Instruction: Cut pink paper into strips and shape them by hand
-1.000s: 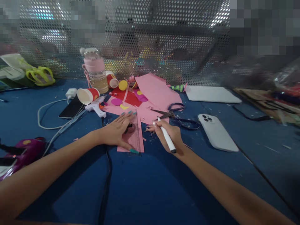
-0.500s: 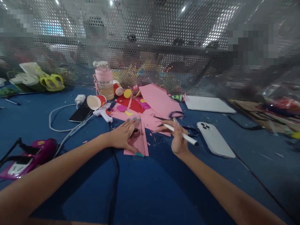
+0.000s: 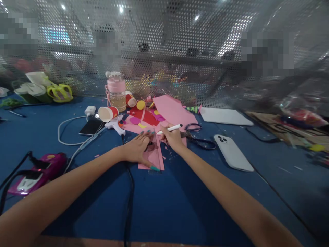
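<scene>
My left hand point(image 3: 136, 149) lies spread and flat, with its thumb stretched toward me. It presses a clear ruler point(image 3: 155, 172) onto a strip of pink paper point(image 3: 156, 158). A small round dark thing point(image 3: 150, 145) shows beneath the fingers. In my right hand point(image 3: 174, 140) is a white marker point(image 3: 174, 128), its tip down by the upper right edge of the strip. Just right of that hand lie scissors point(image 3: 205, 143) with dark blue handles, their blades partly hidden. Larger pink sheets point(image 3: 174, 111) and red paper point(image 3: 146, 116) are behind both hands.
A glue gun point(image 3: 116, 125), paper cups point(image 3: 106, 114) and a bottle point(image 3: 117, 91) stand at the back left. Dark phone point(image 3: 89, 127), cables and a purple power strip point(image 3: 42, 171) lie left. On the right are a white phone point(image 3: 232, 152) and white board point(image 3: 226, 116).
My right hand has moved left with the marker, away from the scissors to the paper strip. The marker's tip now points down-left. My left hand stays on the ruler.
</scene>
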A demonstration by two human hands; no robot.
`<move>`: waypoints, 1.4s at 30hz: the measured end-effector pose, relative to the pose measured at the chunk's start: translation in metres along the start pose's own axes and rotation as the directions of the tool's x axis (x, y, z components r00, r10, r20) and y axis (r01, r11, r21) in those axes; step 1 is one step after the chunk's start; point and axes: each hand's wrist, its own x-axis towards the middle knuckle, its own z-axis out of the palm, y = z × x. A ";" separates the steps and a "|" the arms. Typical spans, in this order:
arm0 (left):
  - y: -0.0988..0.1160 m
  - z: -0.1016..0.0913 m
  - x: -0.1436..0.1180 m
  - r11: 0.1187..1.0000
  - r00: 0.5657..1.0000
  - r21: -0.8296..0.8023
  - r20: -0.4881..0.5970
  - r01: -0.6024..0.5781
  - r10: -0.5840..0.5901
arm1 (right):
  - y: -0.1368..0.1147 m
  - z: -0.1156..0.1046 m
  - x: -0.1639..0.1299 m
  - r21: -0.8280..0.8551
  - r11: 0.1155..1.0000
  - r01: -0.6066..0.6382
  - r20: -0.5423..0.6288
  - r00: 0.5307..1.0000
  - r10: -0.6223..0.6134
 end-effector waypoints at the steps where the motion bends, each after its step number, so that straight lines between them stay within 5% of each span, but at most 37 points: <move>1: 0.000 0.000 0.000 1.000 1.000 0.003 -0.004 -0.004 0.004 | 0.001 0.001 0.000 -0.004 1.000 0.000 0.002 1.000 0.000; 30: -0.001 0.001 0.003 0.999 1.000 0.041 -0.007 0.001 -0.001 | 0.007 -0.002 -0.003 -0.229 0.955 0.186 0.118 0.980 -0.162; 42: -0.003 0.002 0.004 1.000 1.000 0.015 0.007 0.018 -0.018 | -0.008 -0.007 -0.030 -0.220 0.966 0.135 0.191 0.977 -0.093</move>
